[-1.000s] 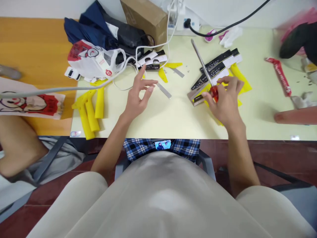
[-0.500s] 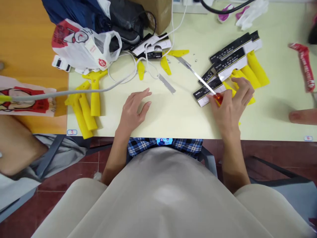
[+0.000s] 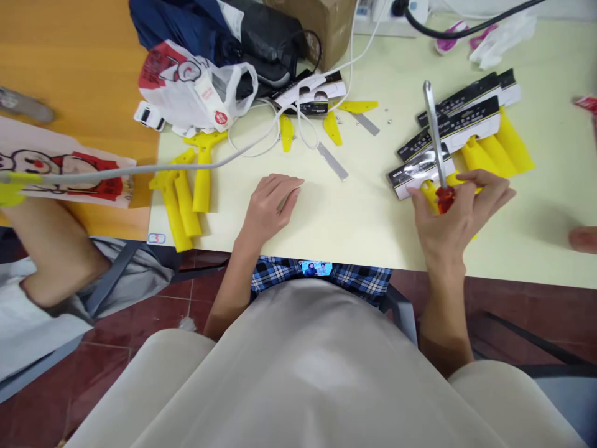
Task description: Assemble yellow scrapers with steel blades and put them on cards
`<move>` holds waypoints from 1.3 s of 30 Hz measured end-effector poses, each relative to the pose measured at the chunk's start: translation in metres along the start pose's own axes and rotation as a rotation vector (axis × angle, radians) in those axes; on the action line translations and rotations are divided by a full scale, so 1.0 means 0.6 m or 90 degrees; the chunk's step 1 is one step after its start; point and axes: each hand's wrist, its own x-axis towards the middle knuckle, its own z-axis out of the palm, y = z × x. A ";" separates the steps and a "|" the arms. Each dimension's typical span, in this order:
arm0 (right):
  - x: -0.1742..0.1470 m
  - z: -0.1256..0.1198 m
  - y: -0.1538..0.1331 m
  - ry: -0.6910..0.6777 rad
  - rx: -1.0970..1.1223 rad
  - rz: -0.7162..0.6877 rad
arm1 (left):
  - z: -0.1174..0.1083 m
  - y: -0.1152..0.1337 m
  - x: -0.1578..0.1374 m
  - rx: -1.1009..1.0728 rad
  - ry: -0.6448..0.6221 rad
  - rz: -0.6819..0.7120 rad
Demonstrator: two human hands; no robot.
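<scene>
My right hand grips a screwdriver by its red handle, its metal shaft pointing up and away over the black-and-white packages. Yellow handles stick out of those packages, partly behind my fingers. My left hand lies on the table with half-curled fingers, the thumb close to the index fingertip; I see nothing held there. Beyond it is a flat metal blade. Several yellow wedge-shaped pieces and another blade lie farther back, beside small screws or nuts.
Yellow T-shaped scrapers lie at the left. Behind them are a plastic bag and a cardboard box. A grey cable crosses the left side. Another person's finger shows at the right edge.
The screwdriver's shaft has swung from pointing left to pointing more straight away from me. My left thumb has come nearer the index finger. The whole view has shifted slightly.
</scene>
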 end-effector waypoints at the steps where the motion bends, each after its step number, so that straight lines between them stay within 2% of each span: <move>1: -0.011 -0.001 -0.009 0.008 0.018 -0.014 | 0.000 0.001 0.000 0.003 0.006 0.006; 3: -0.034 -0.001 -0.028 -0.025 0.075 -0.029 | -0.005 0.004 -0.006 0.022 0.021 0.017; 6: -0.068 0.003 -0.047 -0.140 0.138 -0.024 | -0.033 0.000 -0.029 0.085 0.062 -0.006; 10: -0.090 0.013 -0.046 -0.178 0.147 -0.039 | -0.107 -0.025 -0.080 0.209 0.167 -0.149; 14: -0.084 0.026 -0.037 -0.173 0.140 -0.030 | -0.167 -0.053 -0.121 0.293 0.129 -0.312; 17: -0.074 0.036 -0.037 -0.162 0.133 -0.034 | -0.179 -0.063 -0.135 0.316 0.101 -0.352; 21: -0.071 0.043 -0.042 -0.146 0.111 -0.043 | -0.171 -0.066 -0.142 0.361 0.120 -0.346; 26: -0.074 0.045 -0.045 -0.136 0.128 -0.034 | -0.160 -0.059 -0.153 0.375 0.236 -0.281; 32: -0.071 0.045 -0.043 -0.125 0.145 -0.015 | -0.142 0.005 -0.178 0.349 0.309 -0.198; 35: -0.071 0.034 -0.047 -0.138 0.224 0.048 | -0.110 0.049 -0.185 0.283 0.304 -0.121; 39: -0.072 0.027 -0.082 -0.169 0.410 0.141 | -0.032 0.105 -0.176 0.184 0.255 -0.033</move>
